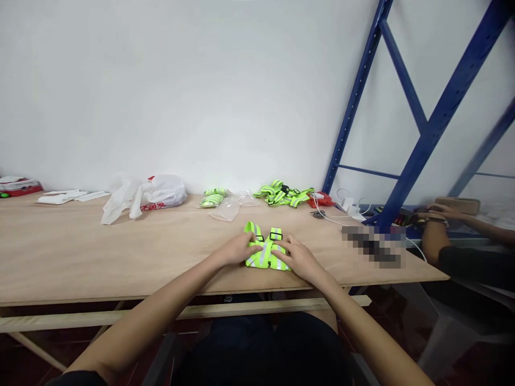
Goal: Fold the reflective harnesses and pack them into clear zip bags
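Your left hand [238,249]: reaching in from the lower left, forearm slanting up and inward, bare below a dark sleeve; the fingers are curling over the left side of the strap bundle, thumb lying on top, lightly pinching it.

Your right hand [296,256]: mirroring from the lower right, palm down, fingers bending inward; thumb and fingertips are pressing on the bundle's right side.

Between them, one folded neon-yellow webbing strap bundle with silver-grey reflective stripes [264,254]: flat, roughly rectangular, lying near the front edge of the pale, smooth-grained wooden tabletop [120,257]. Two strap ends with black rectangular buckles are extending from its far side, the left one looping.

Beyond the bundle: crumpled clear plastic bags [230,210]; a neon-yellow striped packet in clear plastic [213,198]; a loose, tangled heap of neon-yellow reflective straps with black buckles [281,194].

Further left: a crinkled white plastic bag with red lettering [163,192]; flat white sheets [62,197].

Right: a crumpled red packet [322,199], white cables, blue perforated metal uprights [422,134]; at the far right, another person's forearm wearing a watch [436,220].
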`<state>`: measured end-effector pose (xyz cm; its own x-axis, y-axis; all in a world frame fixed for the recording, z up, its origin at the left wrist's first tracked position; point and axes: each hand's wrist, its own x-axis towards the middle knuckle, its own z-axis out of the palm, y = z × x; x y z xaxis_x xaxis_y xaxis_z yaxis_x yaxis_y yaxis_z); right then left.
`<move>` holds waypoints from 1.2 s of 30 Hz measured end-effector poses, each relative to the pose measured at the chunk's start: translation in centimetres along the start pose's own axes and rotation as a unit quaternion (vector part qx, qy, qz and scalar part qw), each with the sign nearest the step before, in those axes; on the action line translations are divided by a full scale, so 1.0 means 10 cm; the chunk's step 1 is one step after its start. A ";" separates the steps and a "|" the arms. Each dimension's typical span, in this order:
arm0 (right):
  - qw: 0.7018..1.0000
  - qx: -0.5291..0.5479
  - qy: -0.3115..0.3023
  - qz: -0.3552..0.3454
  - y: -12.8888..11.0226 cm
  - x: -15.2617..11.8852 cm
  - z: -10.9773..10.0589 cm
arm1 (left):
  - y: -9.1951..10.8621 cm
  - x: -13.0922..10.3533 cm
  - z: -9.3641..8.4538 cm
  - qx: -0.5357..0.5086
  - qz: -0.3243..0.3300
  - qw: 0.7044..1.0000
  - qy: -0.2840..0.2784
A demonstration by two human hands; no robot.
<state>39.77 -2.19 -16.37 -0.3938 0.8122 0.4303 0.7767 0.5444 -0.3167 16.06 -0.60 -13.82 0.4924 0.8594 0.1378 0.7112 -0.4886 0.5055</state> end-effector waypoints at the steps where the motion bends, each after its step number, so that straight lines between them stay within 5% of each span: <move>1: 0.999 -0.026 0.021 -0.013 -0.01 -0.01 0.02 | -0.01 -0.01 0.02 -0.001 0.005 1.000 0.022; 6: 0.988 -0.079 0.084 -0.107 -0.07 -0.07 0.12 | 0.09 -0.09 0.06 0.071 0.088 0.988 0.106; 14: 0.988 -0.062 0.055 -0.132 -0.09 -0.17 0.09 | 0.23 -0.21 0.12 0.201 0.114 0.970 0.072; 22: 0.989 -0.042 0.021 -0.140 -0.17 -0.46 0.02 | 0.29 -0.57 0.17 0.172 0.139 0.974 0.044; 30: 0.975 -0.083 0.040 -0.200 -0.31 -0.79 0.01 | 0.32 -0.95 0.32 0.114 0.141 0.980 0.080; 36: 0.985 0.024 0.056 -0.163 -0.39 -0.74 -0.06 | 0.34 -1.00 0.27 0.071 0.124 0.986 0.088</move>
<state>39.94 -10.49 -17.85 -0.5599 0.5653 0.6058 0.5929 0.7840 -0.1837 14.87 -11.23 -15.78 0.5740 0.7179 0.3938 0.6494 -0.6921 0.3151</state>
